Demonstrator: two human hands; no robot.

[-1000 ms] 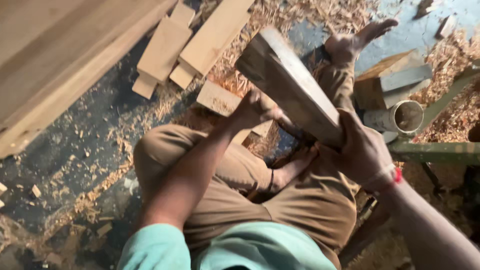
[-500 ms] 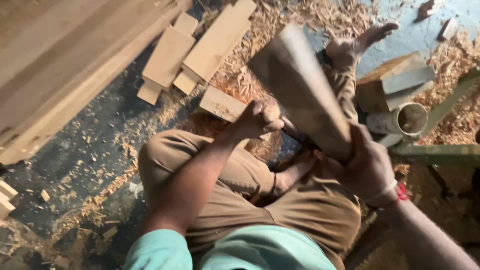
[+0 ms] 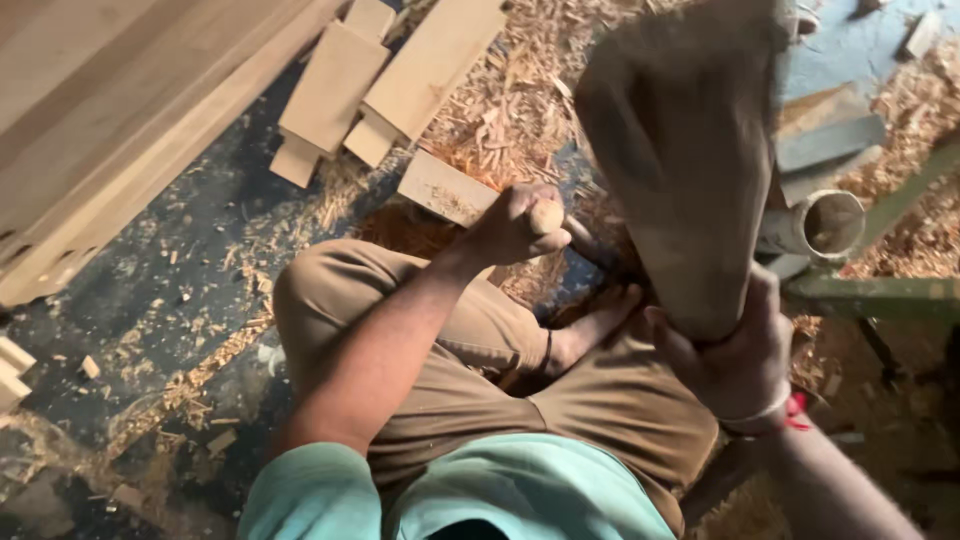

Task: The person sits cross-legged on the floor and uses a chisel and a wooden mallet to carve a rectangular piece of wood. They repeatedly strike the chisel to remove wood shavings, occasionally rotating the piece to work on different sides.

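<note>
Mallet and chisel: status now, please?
Right hand grips raised mallet, blurred. Left hand grips chisel handle. Tip hidden. Nothing between them.

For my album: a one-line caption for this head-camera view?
Seated among wood shavings, right hand raises a wooden mallet; left hand grips a round-topped wooden handle.

Counting approx.: 2 hands showing, left hand [image 3: 515, 225] and right hand [image 3: 735, 360]. 1 wooden mallet [image 3: 690, 150] showing, blurred. 1 round tool handle [image 3: 546, 215] poking out of the left fist. 3 cut wood blocks lying on the floor: long ones [image 3: 330, 95] & [image 3: 430, 75], plus a short one [image 3: 445, 188]. 1 pipe section [image 3: 815, 225] lying at right. 1 bare foot [image 3: 590, 330] showing.
</note>
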